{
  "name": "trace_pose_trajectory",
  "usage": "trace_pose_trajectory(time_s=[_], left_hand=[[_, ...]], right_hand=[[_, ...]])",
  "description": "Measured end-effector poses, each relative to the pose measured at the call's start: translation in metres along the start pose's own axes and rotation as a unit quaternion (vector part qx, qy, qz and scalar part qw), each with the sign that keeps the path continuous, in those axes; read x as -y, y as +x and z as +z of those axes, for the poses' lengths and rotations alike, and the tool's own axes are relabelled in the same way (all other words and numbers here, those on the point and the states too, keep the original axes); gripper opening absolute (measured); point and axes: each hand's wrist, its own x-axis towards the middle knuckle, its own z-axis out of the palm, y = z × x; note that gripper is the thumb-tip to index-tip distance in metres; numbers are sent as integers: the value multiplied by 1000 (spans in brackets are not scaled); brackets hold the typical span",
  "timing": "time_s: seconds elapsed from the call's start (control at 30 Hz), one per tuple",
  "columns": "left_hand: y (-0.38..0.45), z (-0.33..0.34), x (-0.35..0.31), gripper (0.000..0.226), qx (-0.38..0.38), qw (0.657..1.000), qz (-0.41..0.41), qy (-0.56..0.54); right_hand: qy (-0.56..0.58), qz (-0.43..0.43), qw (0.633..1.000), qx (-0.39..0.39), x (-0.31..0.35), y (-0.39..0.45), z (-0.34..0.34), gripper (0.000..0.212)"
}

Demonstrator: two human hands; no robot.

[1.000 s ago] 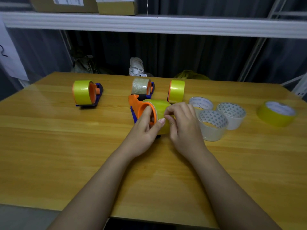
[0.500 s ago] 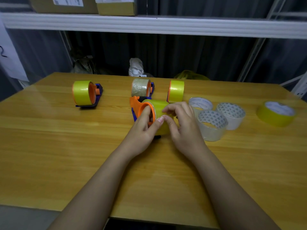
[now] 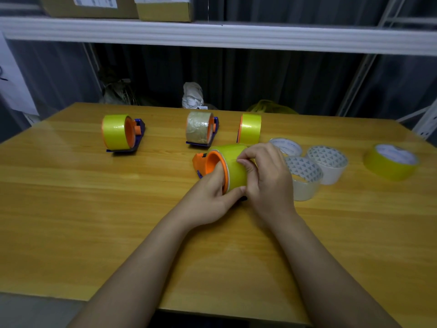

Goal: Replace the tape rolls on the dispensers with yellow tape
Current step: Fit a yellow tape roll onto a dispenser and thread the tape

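An orange dispenser (image 3: 201,160) with a yellow tape roll (image 3: 233,168) on it lies at the table's middle. My left hand (image 3: 210,197) grips it, fingers inside the orange hub and thumb under the roll. My right hand (image 3: 267,176) pinches at the roll's yellow surface with thumb and fingertips. Behind stand a dispenser with yellow tape (image 3: 117,133) at the left, a dispenser with brownish clear tape (image 3: 199,131) in the middle, and a dispenser with yellow tape (image 3: 250,129) to its right.
Three clear or white tape rolls (image 3: 327,165) lie right of my hands, and a loose yellow roll (image 3: 391,163) lies at the far right. The wooden table (image 3: 94,221) ends near me. A white shelf (image 3: 212,34) with cardboard boxes runs overhead.
My right fingers have shifted a little over the roll's surface and my left thumb has slid under the roll. The dispenser stays in place.
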Motion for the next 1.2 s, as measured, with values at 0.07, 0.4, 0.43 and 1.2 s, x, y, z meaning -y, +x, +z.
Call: trace_pose_trajectory(time_s=[0.07,0.4,0.43,1.2], left_hand=[[1,0,-1,58,-15,1000,0,-13],[2,-2,-3,50,-55,996,-5,-69],[2,-2,-4,49,-57,996,-6,-71],[-2,-20,-12,40,-104,924,14,-367]], right_hand=[[-14,-16,1000,-10,0,1,-2,13],[-38,-72,996,-32,-3,2,-4,12],[-37,-69,996,-30,-3,2,-4,11],[250,223,928,161,-2,7,-11,34]])
